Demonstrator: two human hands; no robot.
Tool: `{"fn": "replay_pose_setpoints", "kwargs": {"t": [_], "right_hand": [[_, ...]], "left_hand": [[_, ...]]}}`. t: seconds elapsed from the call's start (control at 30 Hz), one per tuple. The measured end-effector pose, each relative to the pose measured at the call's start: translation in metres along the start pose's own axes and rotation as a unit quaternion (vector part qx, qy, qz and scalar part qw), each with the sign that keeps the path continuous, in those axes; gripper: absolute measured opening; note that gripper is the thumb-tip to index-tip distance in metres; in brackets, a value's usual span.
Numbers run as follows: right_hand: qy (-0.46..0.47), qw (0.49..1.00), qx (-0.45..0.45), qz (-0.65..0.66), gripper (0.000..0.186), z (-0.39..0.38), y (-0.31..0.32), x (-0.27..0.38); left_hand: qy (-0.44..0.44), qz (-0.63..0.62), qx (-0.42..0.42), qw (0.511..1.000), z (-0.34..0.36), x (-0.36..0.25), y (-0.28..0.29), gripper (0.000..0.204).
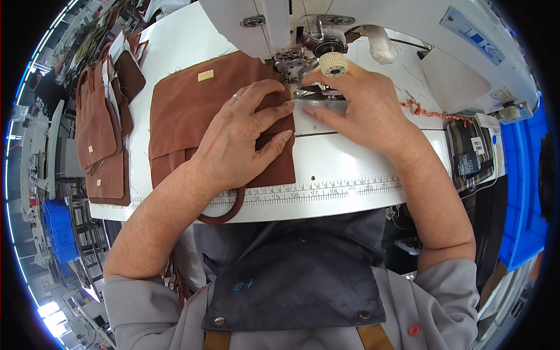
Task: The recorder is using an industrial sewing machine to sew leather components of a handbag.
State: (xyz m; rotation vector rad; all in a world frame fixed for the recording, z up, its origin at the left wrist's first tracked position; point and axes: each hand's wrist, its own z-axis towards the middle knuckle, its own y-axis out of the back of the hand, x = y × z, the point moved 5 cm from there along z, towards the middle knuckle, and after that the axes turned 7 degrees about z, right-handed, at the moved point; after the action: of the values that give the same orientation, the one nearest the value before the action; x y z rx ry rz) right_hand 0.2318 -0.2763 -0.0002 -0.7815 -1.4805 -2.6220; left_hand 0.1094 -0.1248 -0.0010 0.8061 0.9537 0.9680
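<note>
A brown leather-like bag piece [192,116] with a small yellowish label lies on the white machine table, its right edge beside the needle area. My left hand [242,125] rests on it with fingers spread, fingertips at that edge. A brown strap loop [236,207] hangs over the table's front edge below my left wrist. My right hand [367,105] is just right of the needle, curled around small dark thread snips [318,92]. Their tips point left to the bag's edge, close to my left fingertips. The grip on the handles is partly hidden by my fingers.
The sewing machine head [373,14], with its ridged cream knob [333,64], stands right above my hands. More brown bag pieces [99,122] are stacked at the left. A printed ruler [315,195] runs along the front edge. Orange thread [423,109] lies right; a blue bin [522,181] stands beyond.
</note>
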Motion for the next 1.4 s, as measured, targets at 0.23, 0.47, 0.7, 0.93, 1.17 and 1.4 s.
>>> {"fn": "replay_pose_setpoints", "kwargs": {"t": [0.23,0.47,0.7,0.93,1.17,1.4], "right_hand": [[0.053,0.994,0.075,-0.056,0.042,0.0,-0.019,0.006],[0.106,0.988,0.053,-0.099,0.043,-0.002,-0.02,0.014],[0.054,0.99,0.057,-0.114,0.048,0.001,-0.023,0.011],[0.041,0.994,0.047,-0.085,0.041,0.002,-0.016,0.003],[-0.005,0.998,0.042,-0.052,0.033,0.001,-0.003,0.0],[0.06,0.989,0.074,0.116,0.032,-0.001,-0.009,0.012]], "left_hand": [[0.016,0.009,-0.019,1.0,-0.005,0.002,-0.001,0.036],[-0.005,0.022,-0.013,1.0,-0.004,0.004,-0.003,0.034],[-0.001,0.049,-0.004,0.999,0.008,0.013,-0.003,0.033],[0.016,0.04,-0.006,0.999,0.017,0.022,-0.004,0.034],[-0.082,0.124,-0.031,0.988,0.016,0.012,0.006,0.023],[-0.118,0.16,-0.033,0.979,0.022,0.005,0.0,0.007]]}}
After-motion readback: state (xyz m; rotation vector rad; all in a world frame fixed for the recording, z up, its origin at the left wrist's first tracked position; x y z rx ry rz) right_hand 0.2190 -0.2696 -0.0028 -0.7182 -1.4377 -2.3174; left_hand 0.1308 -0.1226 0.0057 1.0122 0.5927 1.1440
